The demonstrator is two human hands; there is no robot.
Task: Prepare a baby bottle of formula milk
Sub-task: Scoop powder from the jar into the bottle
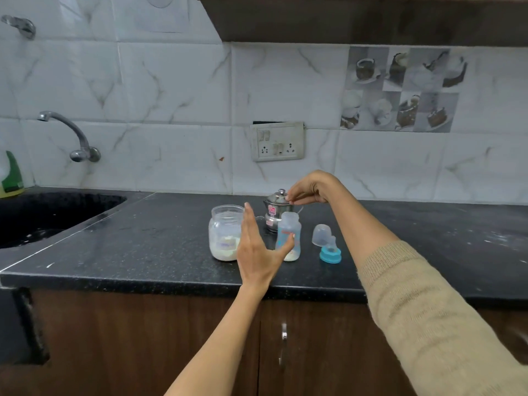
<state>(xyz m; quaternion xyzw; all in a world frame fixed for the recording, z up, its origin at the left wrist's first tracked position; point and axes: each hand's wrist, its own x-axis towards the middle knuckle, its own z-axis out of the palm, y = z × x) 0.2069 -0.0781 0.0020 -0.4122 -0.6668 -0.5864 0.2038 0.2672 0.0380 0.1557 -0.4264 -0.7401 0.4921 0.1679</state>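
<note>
Powder jar (225,232) and steel pot (275,208) crowd the uncapped bottle (289,235), half-hidden behind the spread left hand (258,250); right hand (310,188) pinches something unclear.

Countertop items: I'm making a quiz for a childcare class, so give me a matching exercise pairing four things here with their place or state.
Column 1:
1. baby bottle
2. glass jar
3. steel pot
4. blue teat ring

Column 2:
A. lid on, right hand at its rim
B. farthest right on the counter, beside the clear cap
C. open-topped, a little powder at the bottom, left hand reaching for it
D. farthest left of the four, open, holding white powder

Pairs: 1-C, 2-D, 3-A, 4-B
</note>
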